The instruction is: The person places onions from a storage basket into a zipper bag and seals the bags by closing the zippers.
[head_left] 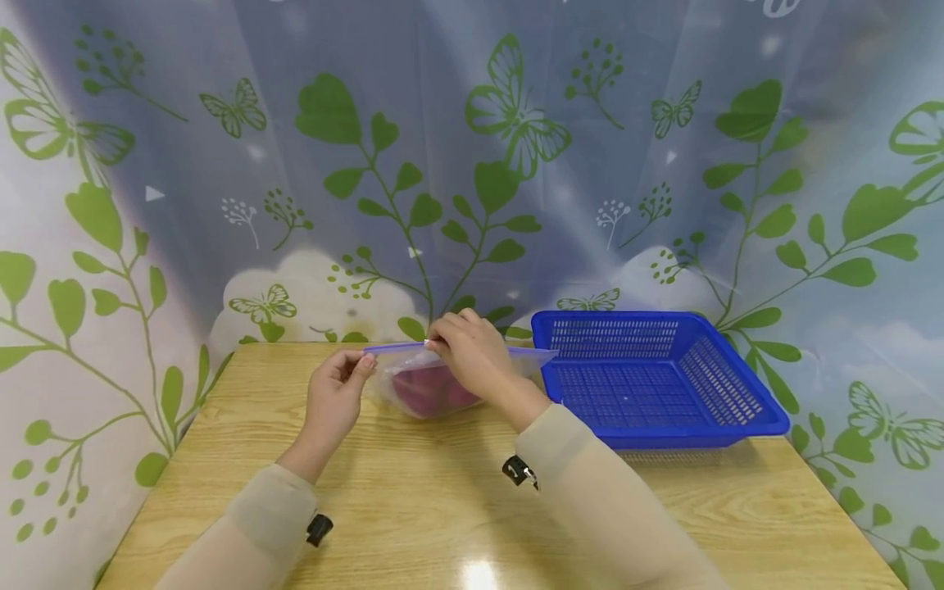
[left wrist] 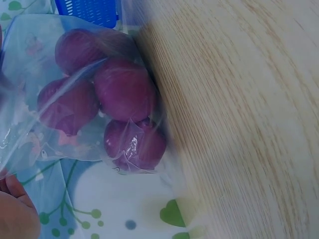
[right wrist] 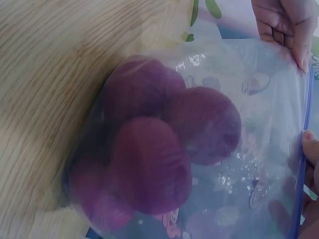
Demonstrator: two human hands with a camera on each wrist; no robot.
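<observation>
A clear zip bag (head_left: 379,381) with a blue-purple zip strip (right wrist: 305,124) stands on the table, its opening edge up. Several red onions (left wrist: 124,89) lie bunched at its bottom, seen through the plastic. My left hand (head_left: 335,401) pinches the bag's top left corner between thumb and fingers. At the middle of the top edge, my right hand (head_left: 475,352) pinches the zip strip, where a small white piece shows at the fingertips. The right hand covers part of the bag and onions in the head view.
To the right of the bag sits a blue plastic basket (head_left: 627,393) with slotted walls, close by the bag's right corner. The wood-grain table (head_left: 413,508) ends at a patterned curtain (head_left: 442,147) behind. A black strap piece hangs at each sleeve.
</observation>
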